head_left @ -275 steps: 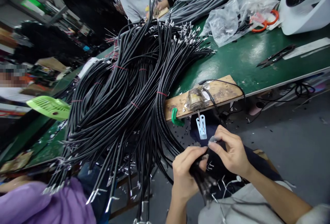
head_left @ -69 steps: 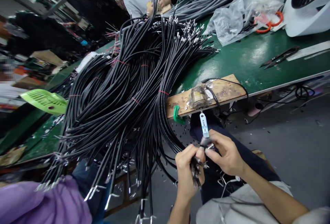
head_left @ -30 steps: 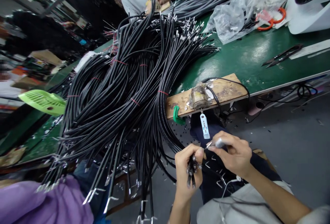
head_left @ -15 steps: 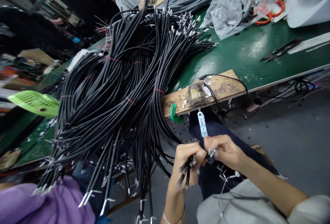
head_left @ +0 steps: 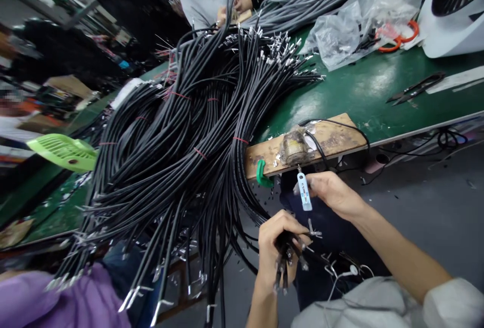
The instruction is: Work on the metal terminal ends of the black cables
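Note:
A bunch of black cables [head_left: 282, 262] with stripped, silvery ends is gripped in my left hand [head_left: 274, 240], low in front of my lap. One cable end [head_left: 313, 230] with splayed bare wires sticks out past its fingers. My right hand [head_left: 335, 194] is at the light blue handle [head_left: 304, 194] that juts from a taped block [head_left: 295, 147] on the wooden board [head_left: 340, 136]. Its fingers are bent together, and their tips are partly hidden behind the handle. Whether they pinch anything there does not show.
A large heap of tied black cables [head_left: 181, 146] covers the left of the green table [head_left: 363, 91]. A green clamp [head_left: 263, 174] grips the board's edge. Thread snips [head_left: 416, 88], orange-handled scissors [head_left: 399, 41] and plastic bags [head_left: 340, 30] lie behind. Co-workers [head_left: 212, 0] sit nearby.
My right hand has moved up from the cable end beside my left hand to the blue handle. My left hand still holds the black cables. The camera view has shifted slightly.

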A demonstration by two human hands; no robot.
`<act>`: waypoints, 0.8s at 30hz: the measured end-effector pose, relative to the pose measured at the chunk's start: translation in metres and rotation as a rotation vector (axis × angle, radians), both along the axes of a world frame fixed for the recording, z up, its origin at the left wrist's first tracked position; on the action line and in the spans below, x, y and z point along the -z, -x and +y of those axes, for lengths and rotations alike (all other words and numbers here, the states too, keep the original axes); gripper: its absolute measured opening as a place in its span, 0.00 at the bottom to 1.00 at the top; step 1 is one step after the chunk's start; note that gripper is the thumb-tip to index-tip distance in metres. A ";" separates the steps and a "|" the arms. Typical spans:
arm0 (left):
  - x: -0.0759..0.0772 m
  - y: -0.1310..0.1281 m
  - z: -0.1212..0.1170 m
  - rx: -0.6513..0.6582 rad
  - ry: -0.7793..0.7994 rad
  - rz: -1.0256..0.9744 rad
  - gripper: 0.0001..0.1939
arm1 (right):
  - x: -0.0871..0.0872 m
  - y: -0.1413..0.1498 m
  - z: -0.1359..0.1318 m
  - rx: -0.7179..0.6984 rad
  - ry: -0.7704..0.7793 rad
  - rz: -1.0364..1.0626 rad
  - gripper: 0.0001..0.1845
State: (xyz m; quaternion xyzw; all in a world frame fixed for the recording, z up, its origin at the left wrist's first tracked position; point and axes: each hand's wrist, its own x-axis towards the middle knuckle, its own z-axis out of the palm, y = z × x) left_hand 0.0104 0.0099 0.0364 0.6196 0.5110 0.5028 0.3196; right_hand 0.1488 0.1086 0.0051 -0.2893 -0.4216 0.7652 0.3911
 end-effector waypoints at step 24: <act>0.006 -0.003 0.002 -0.060 0.001 0.035 0.09 | 0.037 -0.026 -0.023 0.111 0.061 0.129 0.19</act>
